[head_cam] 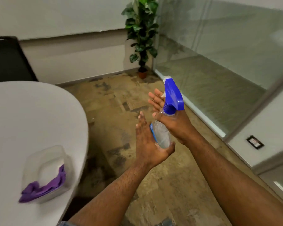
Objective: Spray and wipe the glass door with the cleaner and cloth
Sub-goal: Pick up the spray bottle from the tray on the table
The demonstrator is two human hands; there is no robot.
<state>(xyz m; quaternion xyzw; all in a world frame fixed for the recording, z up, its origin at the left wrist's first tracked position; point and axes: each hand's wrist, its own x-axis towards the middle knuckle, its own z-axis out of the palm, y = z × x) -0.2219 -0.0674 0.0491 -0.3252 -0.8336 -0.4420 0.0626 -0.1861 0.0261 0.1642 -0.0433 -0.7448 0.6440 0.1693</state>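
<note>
We note the right hand with fingers spread apart and straight, only the thumb crossing the neck of the spray bottle; the left hand cups the bottle's base with fingers extended, so neither clamps it. The bottle's lower half is hidden between the palms. The purple cloth lies blurred in a clear container on the white table, well apart from the glass door.
</note>
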